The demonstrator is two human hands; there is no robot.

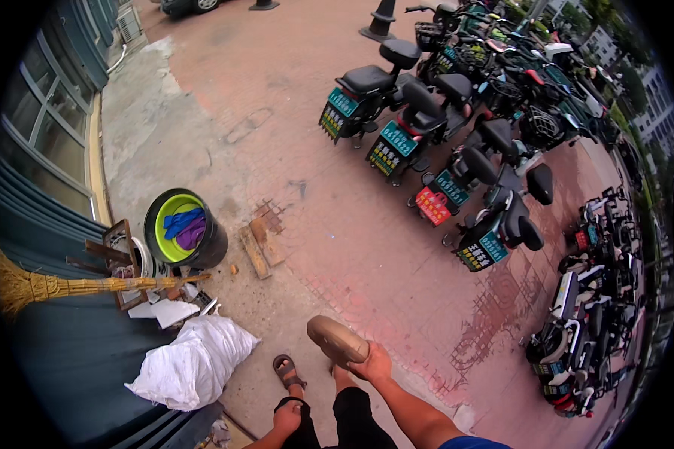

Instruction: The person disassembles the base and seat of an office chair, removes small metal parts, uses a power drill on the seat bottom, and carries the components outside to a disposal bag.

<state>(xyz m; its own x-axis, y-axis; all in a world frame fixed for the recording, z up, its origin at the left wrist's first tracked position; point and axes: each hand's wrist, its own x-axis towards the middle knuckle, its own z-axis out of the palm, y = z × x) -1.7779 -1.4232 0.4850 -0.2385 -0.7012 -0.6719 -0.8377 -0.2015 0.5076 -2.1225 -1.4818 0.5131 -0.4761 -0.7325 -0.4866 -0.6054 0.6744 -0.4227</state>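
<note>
My right hand grips one end of a brown sandal, whose worn, tan sole faces up. It hides most of my right foot, of which only a bare part shows behind it. On my left foot is a dark brown sandal with straps, flat on the pavement. By my left knee, my left hand is closed against the black trouser leg; what its fingers hold, if anything, is hidden.
At left lie a stuffed white sack, broken boards and a straw broom. A black bin holds a lime-green bucket with blue and purple cloths. Two bricks lie nearby. Parked electric scooters line the right side.
</note>
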